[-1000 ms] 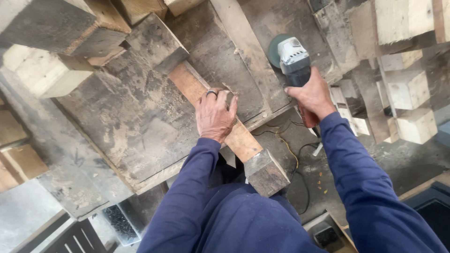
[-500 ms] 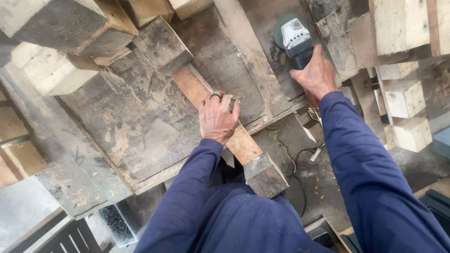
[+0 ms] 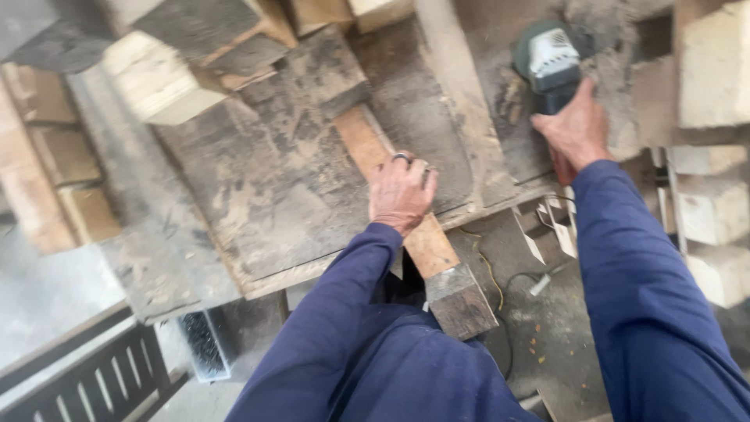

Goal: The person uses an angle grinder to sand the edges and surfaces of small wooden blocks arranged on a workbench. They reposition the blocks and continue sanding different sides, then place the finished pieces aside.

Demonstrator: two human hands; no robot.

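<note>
My left hand (image 3: 401,192), with a ring on one finger, presses down on a long wooden plank (image 3: 367,141) lying across a worn, dusty board (image 3: 273,195). The plank's sanded part is orange-brown and its near end (image 3: 461,301) is dark grey. My right hand (image 3: 576,133) grips the handle of a green and grey power sander (image 3: 547,59), which rests on the board to the right of the plank. Both arms wear dark blue sleeves.
Pale wooden blocks (image 3: 156,82) lie at the upper left and more are stacked on the right (image 3: 711,70). A thin cable (image 3: 500,289) and wood scraps (image 3: 539,227) lie on the dirty floor. A dark slatted grate (image 3: 101,383) sits at the lower left.
My right hand has moved the sander away from me, up and to the right along the board. My left hand stays pressed on the plank.
</note>
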